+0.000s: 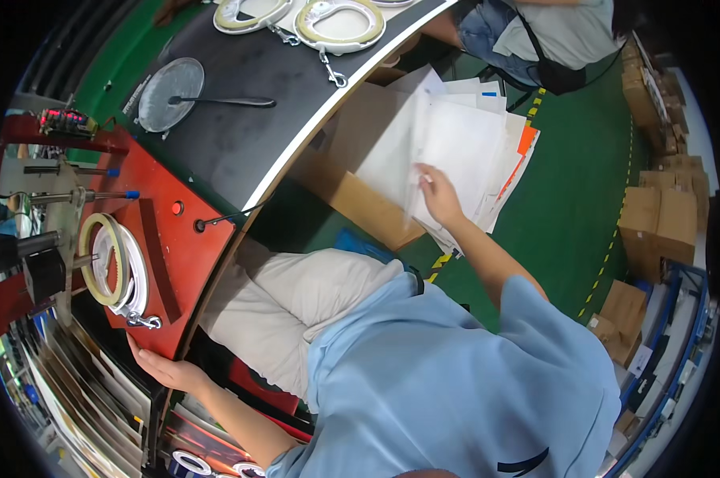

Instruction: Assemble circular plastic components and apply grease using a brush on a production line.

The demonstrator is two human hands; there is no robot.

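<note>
My right hand (440,197) pinches the edge of a white sheet (412,151), which is lifted and smeared by motion. Beneath and beside it lies a loose stack of large white sheets (471,131) in an open cardboard box. At the lower left, my left hand (169,371) rests against the edge of a red machine base (157,239), its fingers stretched out and holding nothing. Just above that hand, a white ring with a cream inner band (99,263) and a metal snap hook (144,320) sits at the machine.
Similar rings (340,28) with hooks lie on the black table (240,147), near a round dish (169,95) with a dark-handled tool across it. Another person (551,40) sits at the upper right. Cardboard boxes (655,215) line the right side. Upright boards (73,398) stand at lower left.
</note>
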